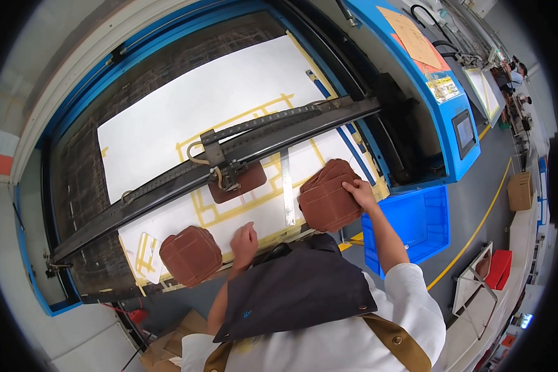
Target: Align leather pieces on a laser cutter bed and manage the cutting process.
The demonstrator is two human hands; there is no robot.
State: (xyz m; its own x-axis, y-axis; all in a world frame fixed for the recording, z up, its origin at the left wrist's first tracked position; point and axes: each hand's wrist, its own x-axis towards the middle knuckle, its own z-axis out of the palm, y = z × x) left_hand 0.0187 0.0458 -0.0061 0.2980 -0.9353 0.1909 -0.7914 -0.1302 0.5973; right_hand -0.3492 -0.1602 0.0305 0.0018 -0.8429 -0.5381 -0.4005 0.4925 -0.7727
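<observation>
My right hand grips the edge of the top piece on a stack of brown leather pieces, fingertips on its upper face. The pieces are squarish with rounded corners, and the stack is fanned unevenly. My left hand is curled closed over the white sheet, with nothing visible in it. Left of it lies a second, neater stack of brown leather pieces at the near edge. A single brown leather piece lies inside yellow tape lines, partly covered by the black machine head.
A black gantry beam crosses the blue-framed machine bed above the sheet. A steel ruler lies between my hands. Near my right forearm stands a blue plastic crate. The machine's control panel is at the far right.
</observation>
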